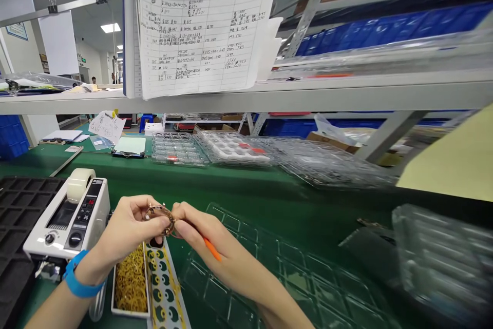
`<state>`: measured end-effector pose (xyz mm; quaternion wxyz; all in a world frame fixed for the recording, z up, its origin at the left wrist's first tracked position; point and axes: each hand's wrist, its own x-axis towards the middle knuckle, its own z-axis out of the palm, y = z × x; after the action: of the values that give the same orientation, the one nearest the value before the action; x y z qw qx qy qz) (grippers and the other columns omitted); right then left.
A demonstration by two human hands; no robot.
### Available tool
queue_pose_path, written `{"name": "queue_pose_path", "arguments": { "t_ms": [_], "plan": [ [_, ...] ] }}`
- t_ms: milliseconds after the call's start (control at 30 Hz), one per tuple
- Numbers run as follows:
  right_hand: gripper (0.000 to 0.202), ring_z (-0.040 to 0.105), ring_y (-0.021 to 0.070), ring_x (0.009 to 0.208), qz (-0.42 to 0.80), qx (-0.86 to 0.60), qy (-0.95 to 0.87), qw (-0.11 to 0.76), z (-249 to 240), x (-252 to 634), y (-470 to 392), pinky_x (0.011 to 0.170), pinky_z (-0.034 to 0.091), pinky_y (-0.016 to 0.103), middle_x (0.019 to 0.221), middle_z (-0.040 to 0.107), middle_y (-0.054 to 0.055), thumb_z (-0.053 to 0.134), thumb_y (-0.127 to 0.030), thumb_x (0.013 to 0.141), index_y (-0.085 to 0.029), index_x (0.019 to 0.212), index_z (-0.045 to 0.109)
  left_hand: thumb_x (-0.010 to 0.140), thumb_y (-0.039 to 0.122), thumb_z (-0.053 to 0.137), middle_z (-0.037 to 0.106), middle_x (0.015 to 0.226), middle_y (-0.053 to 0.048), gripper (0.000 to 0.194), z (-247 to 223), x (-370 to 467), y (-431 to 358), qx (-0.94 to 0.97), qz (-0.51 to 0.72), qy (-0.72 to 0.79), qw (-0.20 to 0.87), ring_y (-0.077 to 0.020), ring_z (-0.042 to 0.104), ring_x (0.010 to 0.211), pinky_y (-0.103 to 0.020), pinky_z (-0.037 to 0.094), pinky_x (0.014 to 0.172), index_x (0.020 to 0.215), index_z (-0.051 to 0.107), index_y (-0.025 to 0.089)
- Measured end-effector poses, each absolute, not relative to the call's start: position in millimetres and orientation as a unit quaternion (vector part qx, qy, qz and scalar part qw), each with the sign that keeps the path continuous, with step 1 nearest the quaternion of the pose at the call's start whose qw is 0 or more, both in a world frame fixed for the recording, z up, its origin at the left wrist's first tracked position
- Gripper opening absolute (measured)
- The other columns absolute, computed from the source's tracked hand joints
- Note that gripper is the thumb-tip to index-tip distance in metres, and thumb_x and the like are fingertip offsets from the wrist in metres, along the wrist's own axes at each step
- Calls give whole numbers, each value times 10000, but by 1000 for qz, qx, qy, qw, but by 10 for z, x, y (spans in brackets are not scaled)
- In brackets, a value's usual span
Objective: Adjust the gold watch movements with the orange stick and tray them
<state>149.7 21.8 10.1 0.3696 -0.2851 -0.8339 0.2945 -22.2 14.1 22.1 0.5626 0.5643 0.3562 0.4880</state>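
Note:
A round copper-coloured part (160, 212), ring-like with small prongs, is pinched between the thumb and fingers of my left hand (131, 226), which has a blue band at the wrist. My right hand (210, 236) meets it from the right, its fingers closed round an orange tool (212, 250) whose tip is hidden at the part. Below my hands lie a white box (114, 293) of small yellow rings (131, 283) and a sheet (164, 283) with rows of dark green and yellow round pieces.
A white tape dispenser (92, 211) and a black compartment tray (23, 226) stand left. Clear plastic trays (285, 262) lie right of my hands, with others (239, 148) at the back. A shelf edge (246, 100) with hanging handwritten pages (204, 26) crosses above.

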Motion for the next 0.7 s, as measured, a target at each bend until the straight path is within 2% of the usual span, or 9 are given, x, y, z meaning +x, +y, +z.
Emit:
{"name": "queue_pose_path", "arguments": {
  "t_ms": [100,233,300,367,467,600,700],
  "plan": [
    [353,407,129,626,306,-293,-829,364,103,1520,233,575,352,259,724,458,-19,289,-437,1027,-221,788,431,726,281,750,562,584,24,210,235,-252,158,580,479,338,566,-71,511,504,-187,434,496,674,617,128],
    [469,342,121,565,321,-289,-815,387,47,1475,272,535,306,264,637,371,-33,259,-535,1011,-220,668,326,742,319,749,561,605,16,233,214,-248,176,601,477,337,546,-88,525,528,-205,451,518,689,621,132],
    [515,300,113,533,329,-306,-794,409,28,1446,291,503,278,262,598,318,-41,270,-593,986,-222,628,289,790,300,691,553,609,13,205,178,-236,195,647,489,351,468,-100,534,526,-219,458,517,691,618,137],
    [550,276,106,507,324,-349,-757,447,38,1438,296,474,258,258,561,295,-45,316,-637,951,-222,591,297,833,245,630,549,636,3,170,121,-228,223,697,511,371,339,-117,548,553,-232,457,522,701,635,139],
    [565,308,104,483,321,-414,-699,486,87,1447,262,456,279,252,513,339,-38,411,-656,900,-208,555,409,872,197,570,536,670,-14,167,-2,-220,273,723,547,388,168,-140,537,611,-254,440,549,762,684,145],
    [515,474,132,567,376,-395,-687,479,105,1382,185,513,399,250,596,522,7,516,-642,853,-190,607,532,912,218,477,552,672,-43,253,-145,-185,291,744,541,388,62,-173,526,625,-304,466,593,917,721,151],
    [494,495,134,566,419,-362,-666,500,51,1293,126,500,423,248,620,545,12,550,-638,847,-194,630,538,923,251,469,626,719,-89,289,-167,-141,227,759,509,404,21,-210,597,696,-343,520,678,1016,725,153]
  ]
}}
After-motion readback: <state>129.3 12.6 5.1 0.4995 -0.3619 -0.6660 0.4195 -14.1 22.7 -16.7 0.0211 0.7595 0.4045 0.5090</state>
